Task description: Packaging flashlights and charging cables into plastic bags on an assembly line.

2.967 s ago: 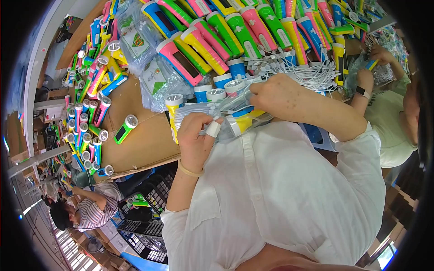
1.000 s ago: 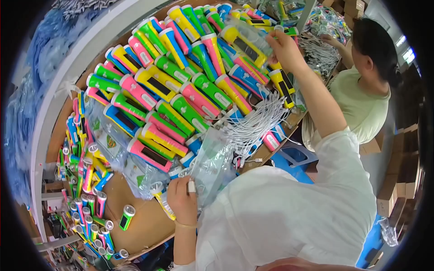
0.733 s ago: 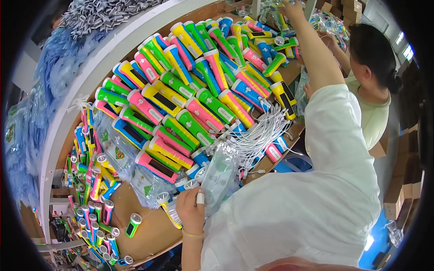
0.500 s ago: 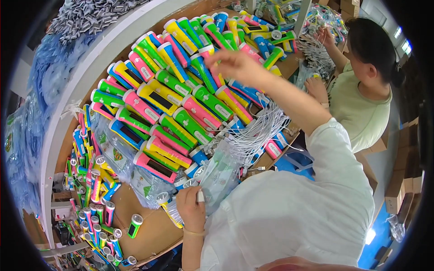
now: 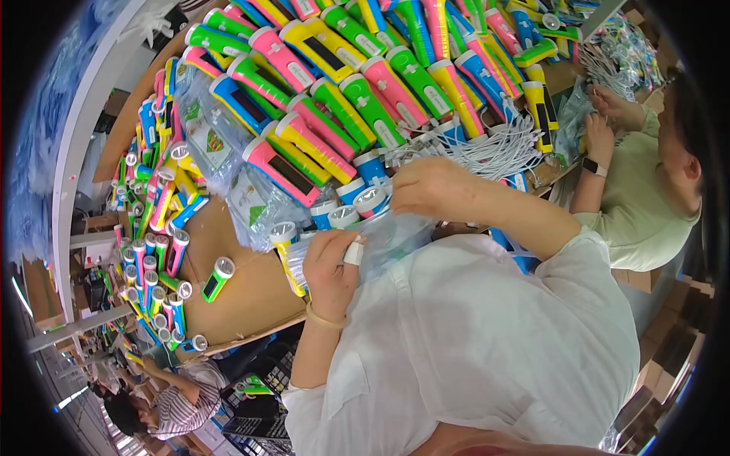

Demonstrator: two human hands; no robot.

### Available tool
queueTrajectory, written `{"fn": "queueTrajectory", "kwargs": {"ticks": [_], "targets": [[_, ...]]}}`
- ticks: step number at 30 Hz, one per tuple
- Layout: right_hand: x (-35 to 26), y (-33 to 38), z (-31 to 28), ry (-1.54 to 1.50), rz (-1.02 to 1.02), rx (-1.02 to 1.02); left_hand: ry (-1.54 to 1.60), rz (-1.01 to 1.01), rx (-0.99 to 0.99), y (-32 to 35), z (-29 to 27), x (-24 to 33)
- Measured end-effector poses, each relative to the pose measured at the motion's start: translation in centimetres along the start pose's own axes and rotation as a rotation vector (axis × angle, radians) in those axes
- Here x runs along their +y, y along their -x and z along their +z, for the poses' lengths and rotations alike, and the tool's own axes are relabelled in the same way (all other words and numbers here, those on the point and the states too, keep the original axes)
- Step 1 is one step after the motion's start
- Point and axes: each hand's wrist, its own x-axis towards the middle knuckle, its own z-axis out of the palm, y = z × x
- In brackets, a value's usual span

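Head view: my left hand (image 5: 331,260) clamps a clear plastic bag (image 5: 391,245) running rightward toward my right hand (image 5: 430,188), whose grip I can't tell.

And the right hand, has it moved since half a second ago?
Yes: it has come nearer. The right hand was over the flashlights; now it is left of the white cables.

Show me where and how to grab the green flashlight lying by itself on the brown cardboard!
I'd pinch the green flashlight around its body, below the white head, coming from the right: the body looks slimmer than the flared head, and other flashlights lie close on its left.
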Motion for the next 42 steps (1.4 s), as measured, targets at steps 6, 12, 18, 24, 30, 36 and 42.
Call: {"fn": "queueTrajectory", "kwargs": {"ticks": [6, 12, 18, 24, 30, 36, 42], "targets": [[-0.7, 0.0, -0.2, 0.015, 0.074, 0.032, 0.126, -0.126, 0.03, 0.0, -1.4, -0.2], [-1.7, -1.5, 2.6, -0.123, -0.146, -0.02, 0.186, -0.164, -0.019, -0.2, -1.1, 0.4], [-1.4, -1.3, 2.7, -0.109, -0.089, -0.038, 0.229, -0.164, 0.018, 1.0, -0.9, -0.4], [-1.9, -1.2, 3.2, -0.141, -0.113, -0.012, -0.007, 0.152, -0.042, 0.0, -0.3, 0.0], [0.9, 2.3, 0.9, -0.072, 0.09, -0.038, 0.042, 0.15, -0.154, -0.1, -0.9, 0.1], [7.1, 8.0, -6.4, 0.25, 0.726, 0.61, 0.213, 0.444, -0.346, -0.8, -1.1, -0.3], [16.0, 16.3, -10.2, 0.752, 1.467, 0.43, 0.187, 0.469, -0.422, -1.2, -0.8, -0.5]]}}
